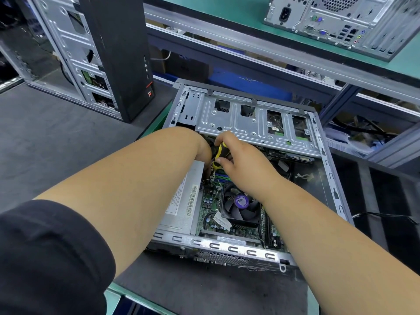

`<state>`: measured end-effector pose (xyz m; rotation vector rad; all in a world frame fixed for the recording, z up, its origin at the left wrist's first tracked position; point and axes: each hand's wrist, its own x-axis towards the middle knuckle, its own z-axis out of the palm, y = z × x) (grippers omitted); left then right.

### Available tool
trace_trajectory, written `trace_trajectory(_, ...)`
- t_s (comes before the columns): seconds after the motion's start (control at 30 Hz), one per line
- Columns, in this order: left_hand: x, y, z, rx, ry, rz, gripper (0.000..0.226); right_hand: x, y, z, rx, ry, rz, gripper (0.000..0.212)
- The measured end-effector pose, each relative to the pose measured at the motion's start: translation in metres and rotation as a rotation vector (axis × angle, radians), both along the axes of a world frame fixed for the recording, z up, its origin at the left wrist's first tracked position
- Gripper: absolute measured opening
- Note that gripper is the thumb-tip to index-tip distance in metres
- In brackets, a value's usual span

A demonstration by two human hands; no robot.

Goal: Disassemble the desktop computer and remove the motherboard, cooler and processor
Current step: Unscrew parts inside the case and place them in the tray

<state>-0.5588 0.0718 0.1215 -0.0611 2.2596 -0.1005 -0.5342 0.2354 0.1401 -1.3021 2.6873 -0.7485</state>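
The open desktop computer [250,178] lies on its side in the middle of the frame on a dark surface [56,144], its motherboard [210,208] exposed with the cooler [242,205] fan on it. The right hand [241,160] grips a yellow-and-black screwdriver [218,155] just below the metal drive cage [254,119]. The left hand [202,148] reaches down beside the screwdriver; its fingers are hidden, so its grasp cannot be told. A silver power supply [181,201] sits left of the motherboard. Another tower [95,53] stands at the upper left.
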Motion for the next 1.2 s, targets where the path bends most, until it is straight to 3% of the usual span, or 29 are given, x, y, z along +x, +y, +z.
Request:
trace_trajectory(0.07,0.001,-0.002,-0.001,-0.019,0.007,-0.091,0.007,0.000,0.000,0.000,0.000,0.014,0.003,0.031)
trace_trajectory(0.17,-0.001,-0.004,-0.008,0.003,-0.009,-0.136,0.009,0.000,0.000,-0.001,0.004,0.034,0.007,0.031)
trace_trajectory(0.73,0.007,0.001,0.012,0.052,0.073,0.013,0.018,0.002,-0.001,0.004,0.034,-0.053,0.098,0.024)
trace_trajectory(1.0,0.002,0.002,0.003,0.084,-0.004,-0.054,0.007,0.000,0.004,0.003,0.013,-0.054,0.028,0.025)
trace_trajectory(1.2,0.004,0.002,0.005,0.110,-0.015,-0.007,0.017,-0.001,0.005,0.005,0.027,-0.073,0.038,0.026)
